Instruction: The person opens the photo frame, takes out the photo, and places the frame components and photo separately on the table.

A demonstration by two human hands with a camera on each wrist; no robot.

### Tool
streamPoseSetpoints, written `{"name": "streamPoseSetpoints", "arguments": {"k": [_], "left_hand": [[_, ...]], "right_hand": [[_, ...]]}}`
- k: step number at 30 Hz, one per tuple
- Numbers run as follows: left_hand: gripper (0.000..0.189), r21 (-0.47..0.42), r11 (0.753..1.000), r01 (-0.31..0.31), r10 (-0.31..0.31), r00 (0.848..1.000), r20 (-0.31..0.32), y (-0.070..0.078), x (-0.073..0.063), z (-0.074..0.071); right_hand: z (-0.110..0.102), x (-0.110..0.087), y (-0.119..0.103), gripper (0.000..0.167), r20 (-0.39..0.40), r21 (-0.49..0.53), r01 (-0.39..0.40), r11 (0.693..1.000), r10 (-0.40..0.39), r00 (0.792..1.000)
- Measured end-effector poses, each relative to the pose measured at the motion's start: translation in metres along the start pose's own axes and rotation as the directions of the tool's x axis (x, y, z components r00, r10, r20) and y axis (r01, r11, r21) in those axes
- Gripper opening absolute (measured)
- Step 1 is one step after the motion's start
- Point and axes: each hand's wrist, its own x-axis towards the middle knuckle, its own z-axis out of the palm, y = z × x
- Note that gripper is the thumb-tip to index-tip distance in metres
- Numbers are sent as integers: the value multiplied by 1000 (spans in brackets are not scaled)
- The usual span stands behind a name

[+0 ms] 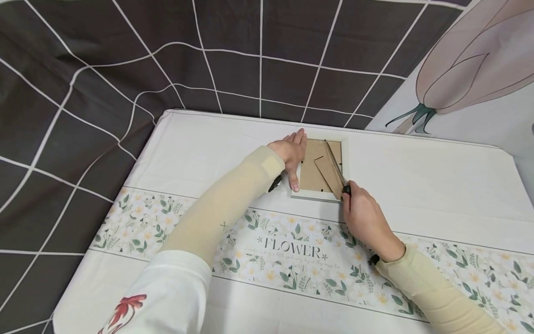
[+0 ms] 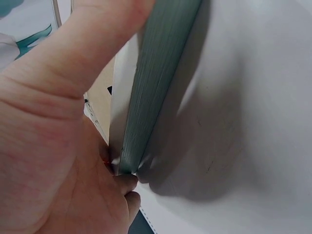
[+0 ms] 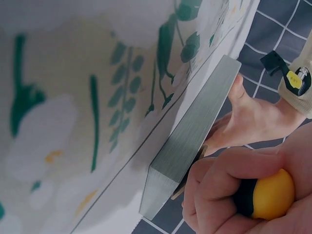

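A white-edged picture frame [image 1: 314, 194] lies on the table with its brown backing board [image 1: 309, 174] facing up. A stand leg [image 1: 323, 167] slants across that board. My left hand [image 1: 290, 152] presses along the left side of the frame, thumb near the front corner and straight fingers toward the back. My right hand [image 1: 367, 218] grips a screwdriver [image 1: 336, 163] at the front right corner. Its yellow and black handle [image 3: 273, 194] fills my fist in the right wrist view. The shaft crosses the board, its tip at the frame's far inner edge. Small dark tabs [image 1: 322, 190] sit around the board.
The table [image 1: 208, 153] wears a white cloth with a flowered band [image 1: 288, 250] across it. A dark checked curtain [image 1: 233, 74] hangs behind and to the left. At the right, the wall carries a large pink flower print [image 1: 463, 69].
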Motion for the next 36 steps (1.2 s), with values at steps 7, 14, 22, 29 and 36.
{"name": "streamPoseSetpoints", "arguments": {"k": [7, 14, 22, 29, 36], "left_hand": [[157, -10, 1000, 4, -4, 1000, 4, -1, 0, 0], [157, -20, 1000, 4, -4, 1000, 9, -1, 0, 0], [157, -18, 1000, -5, 5, 1000, 8, -1, 0, 0], [157, -21, 1000, -10, 10, 1000, 13, -2, 0, 0], [157, -41, 999, -16, 16, 1000, 2, -4, 1, 2]], "right_hand": [[0, 0, 0, 45, 4, 4, -20, 1000, 20, 1000], [0, -3, -1, 46, -4, 21, -22, 1000, 22, 1000], [-1, -8, 1, 45, -25, 41, -31, 999, 32, 999], [-3, -14, 6, 46, -45, 62, -50, 997, 53, 998], [-5, -17, 14, 50, -97, 82, -87, 993, 95, 991]]}}
